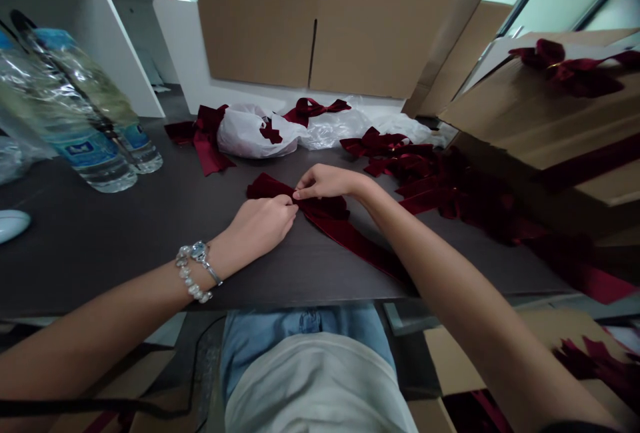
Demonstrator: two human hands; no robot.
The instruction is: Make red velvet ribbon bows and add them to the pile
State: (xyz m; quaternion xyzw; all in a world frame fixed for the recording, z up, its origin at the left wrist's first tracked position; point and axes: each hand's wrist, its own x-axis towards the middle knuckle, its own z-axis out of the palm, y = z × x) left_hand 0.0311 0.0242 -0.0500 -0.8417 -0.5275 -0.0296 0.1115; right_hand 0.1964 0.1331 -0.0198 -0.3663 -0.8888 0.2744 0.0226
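Observation:
On the dark table lies a dark red velvet ribbon bow (327,208), its loops spread to both sides and one long tail running toward the table's front edge. My left hand (267,223), with a watch and a beaded bracelet on its wrist, has its fingers closed at the bow's middle. From the other side my right hand (325,183) pinches the same spot, thumb and forefinger together. The fingertips of both hands meet there and hide the bow's centre. Anything small between them cannot be made out.
Several finished-looking red bows (400,153) are heaped along the right of the table (150,239). White plastic bags (260,133) lie at the back. Water bottles (95,126) stand left, near a white mouse (13,225). Cardboard boxes (540,113) rise at right.

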